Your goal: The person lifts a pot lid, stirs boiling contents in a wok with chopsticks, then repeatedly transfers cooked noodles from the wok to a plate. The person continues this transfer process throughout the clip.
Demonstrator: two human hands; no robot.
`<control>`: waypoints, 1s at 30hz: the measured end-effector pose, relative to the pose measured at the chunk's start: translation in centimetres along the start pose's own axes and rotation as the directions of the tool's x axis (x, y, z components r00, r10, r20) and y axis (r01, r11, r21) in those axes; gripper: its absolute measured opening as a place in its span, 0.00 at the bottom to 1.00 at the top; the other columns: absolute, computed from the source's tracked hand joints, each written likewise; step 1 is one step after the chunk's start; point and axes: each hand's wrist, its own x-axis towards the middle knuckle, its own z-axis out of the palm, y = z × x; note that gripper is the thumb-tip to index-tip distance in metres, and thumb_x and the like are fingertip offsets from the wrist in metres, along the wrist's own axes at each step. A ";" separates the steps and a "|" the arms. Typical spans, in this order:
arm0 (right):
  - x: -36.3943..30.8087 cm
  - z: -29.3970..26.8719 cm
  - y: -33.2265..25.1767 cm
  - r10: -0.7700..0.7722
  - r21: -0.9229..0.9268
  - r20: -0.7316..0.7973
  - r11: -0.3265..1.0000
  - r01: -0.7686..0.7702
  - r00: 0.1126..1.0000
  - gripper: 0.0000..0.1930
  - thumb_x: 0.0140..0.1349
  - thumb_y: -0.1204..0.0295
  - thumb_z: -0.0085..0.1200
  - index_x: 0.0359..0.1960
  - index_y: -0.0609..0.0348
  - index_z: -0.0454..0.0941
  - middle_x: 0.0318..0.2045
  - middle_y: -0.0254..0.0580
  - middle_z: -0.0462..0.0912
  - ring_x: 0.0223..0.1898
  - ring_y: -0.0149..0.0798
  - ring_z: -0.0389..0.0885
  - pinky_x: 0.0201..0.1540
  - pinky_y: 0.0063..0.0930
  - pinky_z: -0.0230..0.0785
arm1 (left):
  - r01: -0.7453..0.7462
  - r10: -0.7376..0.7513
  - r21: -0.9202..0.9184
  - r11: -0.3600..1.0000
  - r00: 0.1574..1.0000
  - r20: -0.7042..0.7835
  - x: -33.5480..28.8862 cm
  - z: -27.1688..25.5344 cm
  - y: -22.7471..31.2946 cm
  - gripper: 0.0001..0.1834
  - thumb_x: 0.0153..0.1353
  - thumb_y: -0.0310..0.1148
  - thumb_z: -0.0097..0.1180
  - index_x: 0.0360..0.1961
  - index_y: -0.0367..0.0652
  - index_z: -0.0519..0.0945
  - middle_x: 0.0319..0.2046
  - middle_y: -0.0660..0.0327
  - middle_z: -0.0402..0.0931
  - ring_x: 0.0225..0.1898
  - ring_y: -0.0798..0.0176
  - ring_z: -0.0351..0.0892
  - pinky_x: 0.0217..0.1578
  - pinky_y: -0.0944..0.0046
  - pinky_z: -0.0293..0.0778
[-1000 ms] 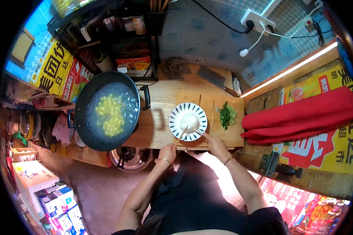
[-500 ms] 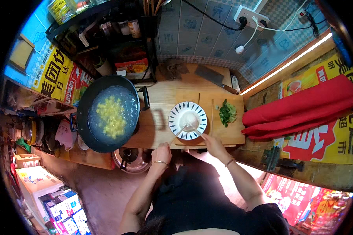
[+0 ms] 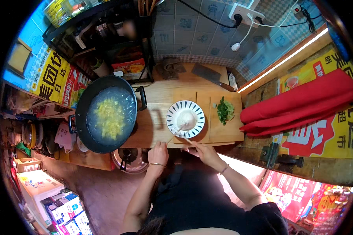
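A white bowl (image 3: 171,124) with dark leaf-shaped marks around its rim holds a mound of white powder or paste (image 3: 187,118). My left hand (image 3: 158,152), just below the bowl's near left side, is closed on a thin chopstick (image 3: 171,138) slanting up into the bowl. From the near right, my right hand (image 3: 204,155) grips another slim stick, apparently a chopstick (image 3: 187,140); its whitish end meets the left one near the bowl's front rim. Exactly how the two tips touch is too small to tell.
Left of the bowl stands a black two-handled wok (image 3: 80,129) with yellow pieces in bubbling liquid. Chopped greens (image 3: 224,111) lie on the cutting board (image 3: 236,131), with a cleaver (image 3: 206,73) behind. A red cloth (image 3: 298,103) covers the right side; a dark rack (image 3: 145,47) stands behind.
Both sticks have drawn back from the bowl's middle toward its near rim. My right hand has come lower and left, closer to my left hand. The view has shifted slightly.
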 end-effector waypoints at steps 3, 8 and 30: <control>1.5 -1.6 3.0 0.261 0.070 0.043 0.962 -0.264 0.964 0.16 0.61 0.75 0.42 0.52 0.58 0.70 0.33 0.56 0.79 0.34 0.52 0.79 0.36 0.36 0.70 | 0.006 -0.006 -0.011 1.000 1.000 -0.017 -0.3 -0.6 0.0 0.05 0.57 0.30 0.46 0.26 0.41 0.71 0.26 0.52 0.71 0.26 0.47 0.76 0.24 0.52 0.73; -0.1 -1.3 -0.4 0.240 0.000 -0.028 0.971 -0.240 0.970 0.15 0.62 0.74 0.43 0.50 0.61 0.71 0.41 0.55 0.78 0.44 0.52 0.76 0.44 0.35 0.69 | 0.120 -0.120 -0.002 0.993 0.992 0.034 -0.3 0.3 -0.3 0.03 0.57 0.29 0.46 0.30 0.42 0.71 0.30 0.53 0.71 0.27 0.47 0.76 0.25 0.50 0.73; -0.8 -3.4 1.5 0.596 0.652 0.375 0.375 -0.659 0.710 0.17 0.68 0.69 0.36 0.58 0.54 0.63 0.16 0.26 0.62 0.08 0.19 0.52 0.08 0.13 0.40 | -0.066 0.101 -0.198 0.978 0.980 0.172 -0.1 3.4 -0.4 0.22 0.53 0.27 0.46 0.52 0.46 0.69 0.30 0.50 0.71 0.24 0.44 0.75 0.23 0.48 0.71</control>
